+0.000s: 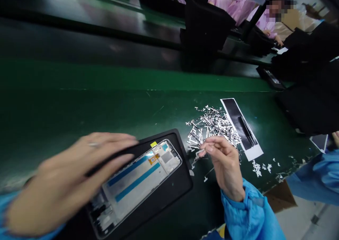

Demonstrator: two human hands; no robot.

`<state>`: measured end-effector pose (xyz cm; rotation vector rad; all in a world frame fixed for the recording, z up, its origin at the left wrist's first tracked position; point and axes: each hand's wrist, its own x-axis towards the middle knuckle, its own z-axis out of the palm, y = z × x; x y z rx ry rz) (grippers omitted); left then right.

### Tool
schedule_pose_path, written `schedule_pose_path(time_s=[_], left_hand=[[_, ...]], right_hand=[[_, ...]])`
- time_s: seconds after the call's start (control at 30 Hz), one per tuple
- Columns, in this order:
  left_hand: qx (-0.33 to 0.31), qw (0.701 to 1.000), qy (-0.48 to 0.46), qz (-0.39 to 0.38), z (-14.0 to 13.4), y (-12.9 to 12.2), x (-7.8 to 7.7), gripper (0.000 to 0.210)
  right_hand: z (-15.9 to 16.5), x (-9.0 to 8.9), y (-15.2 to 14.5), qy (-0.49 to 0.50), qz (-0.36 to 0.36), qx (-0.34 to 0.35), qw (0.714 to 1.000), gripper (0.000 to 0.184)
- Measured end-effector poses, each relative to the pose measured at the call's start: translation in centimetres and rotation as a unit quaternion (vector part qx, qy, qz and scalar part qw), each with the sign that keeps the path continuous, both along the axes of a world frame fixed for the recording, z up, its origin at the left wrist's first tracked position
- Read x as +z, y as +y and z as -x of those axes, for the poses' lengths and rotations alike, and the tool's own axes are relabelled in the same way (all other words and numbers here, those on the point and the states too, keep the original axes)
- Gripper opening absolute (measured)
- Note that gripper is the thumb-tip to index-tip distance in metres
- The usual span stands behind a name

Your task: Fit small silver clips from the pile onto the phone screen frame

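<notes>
A phone frame point(137, 187) with blue strips, an orange flex piece and a yellow tab lies tilted in a black tray point(176, 194). My left hand point(76, 176), somewhat blurred, grips the tray's far left edge, its thumb on the near side and its fingers beyond. To the right, my right hand point(224, 162) is closed in a pinch on a thin silvery flex cable point(197, 157), partly hidden by the fingertips. Just beyond it spreads a loose pile of similar small flex cables point(212, 121).
Beside the pile lies a white-edged black sheet point(238, 127) with dark strips on it. White scraps point(258, 168) are scattered near the green table's point(119, 105) right edge. Black bins point(206, 28) stand at the back. A co-worker's blue sleeve point(317, 180) is at right; people in pink sit beyond.
</notes>
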<state>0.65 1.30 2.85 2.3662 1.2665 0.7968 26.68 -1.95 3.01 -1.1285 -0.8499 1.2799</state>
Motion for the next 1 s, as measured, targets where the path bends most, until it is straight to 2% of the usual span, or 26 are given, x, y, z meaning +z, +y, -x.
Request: schedule_pose_path(time_s=[0.07,0.17,0.23,0.33,0.53,0.7,0.77,0.87,0.93,1.0], left_hand=[[-0.106,0.993,-0.022,-0.053,-3.9,0.0,1.2,0.023],[-0.169,0.980,-0.089,-0.060,-8.3,-0.3,2.1,0.022],[-0.187,0.975,-0.114,-0.038,-9.5,-0.5,2.0,0.020],[-0.214,0.972,-0.091,-0.015,-9.4,-0.7,1.7,0.022],[-0.198,0.976,-0.084,-0.036,-8.8,-0.9,1.8,0.024],[-0.189,0.976,-0.065,-0.088,-8.6,-1.5,2.0,0.023],[-0.183,0.978,-0.084,-0.049,-8.5,-1.7,2.2,0.024],[-0.136,0.979,-0.144,0.039,-8.5,-1.8,2.6,0.022],[-0.102,0.980,-0.158,0.065,-8.7,-1.8,2.7,0.020],[-0.083,0.980,-0.158,0.083,-8.8,-1.7,2.6,0.019]], right_hand=[[0.5,0.2,-0.2,0.040,0.020,0.038,0.998,0.010],[0.8,0.3,-0.4,0.097,0.043,0.080,0.991,0.011],[0.9,0.3,-0.5,0.128,0.051,0.098,0.986,0.011],[0.8,0.4,-0.5,0.162,0.059,0.117,0.978,0.011],[1.1,0.3,-0.7,0.197,0.064,0.133,0.969,0.011],[1.7,0.0,-0.9,0.187,0.075,0.142,0.969,0.011],[2.0,0.0,-1.0,0.161,0.077,0.144,0.973,0.011],[2.1,0.1,-1.2,0.088,0.060,0.117,0.987,0.012],[2.0,0.2,-1.4,0.028,0.034,0.086,0.995,0.010],[1.8,0.4,-1.6,-0.069,-0.016,0.086,0.994,0.009]])
